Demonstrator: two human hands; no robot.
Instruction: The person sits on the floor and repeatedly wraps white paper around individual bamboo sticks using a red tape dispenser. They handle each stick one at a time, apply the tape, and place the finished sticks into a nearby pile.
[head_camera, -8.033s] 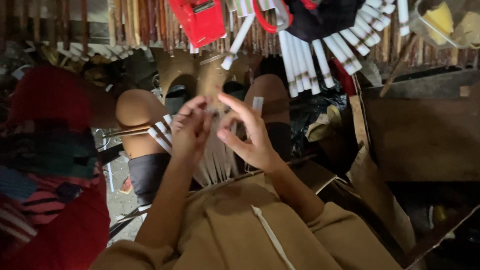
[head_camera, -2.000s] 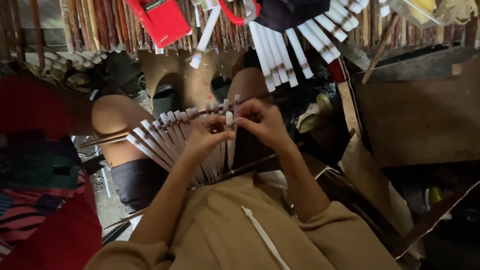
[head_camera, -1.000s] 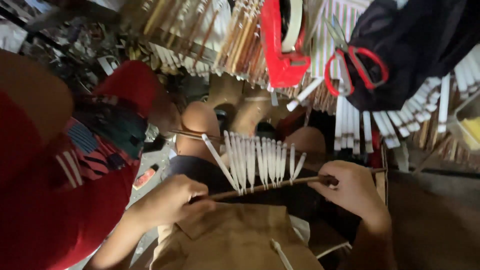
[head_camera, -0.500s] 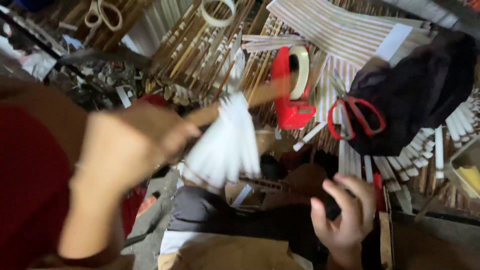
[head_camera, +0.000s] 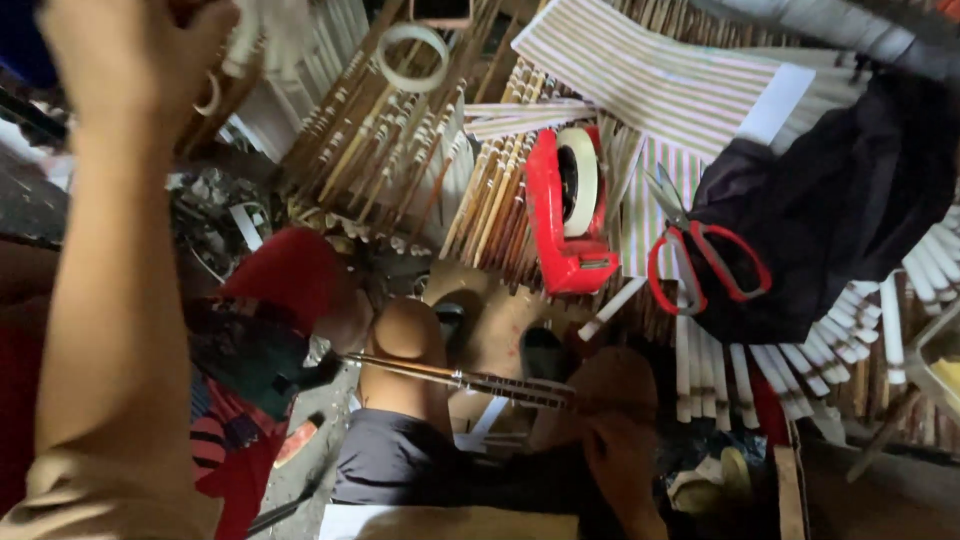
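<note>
Bamboo sticks (head_camera: 400, 150) blanket the dim floor, with a red tape dispenser (head_camera: 565, 205) and red-handled scissors (head_camera: 705, 265) further right. Left hand (head_camera: 135, 55), raised far left, grips white strips (head_camera: 250, 35). Right hand (head_camera: 620, 465) rests near, closed on a thin rod (head_camera: 455, 378) across the knees.

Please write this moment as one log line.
left hand: raised, holding pale sticks | right hand: on lap, by thin rod | near: red tape dispenser, scissors

dim work area lit from above, corners dark. grey concrete floor (head_camera: 300, 480) shows at lower left, littered with scraps. bundles of bamboo sticks (head_camera: 400, 150) and striped paper sheets (head_camera: 650, 80) cover the ground. brown cardboard (head_camera: 860, 490) sits at lower right.
</note>
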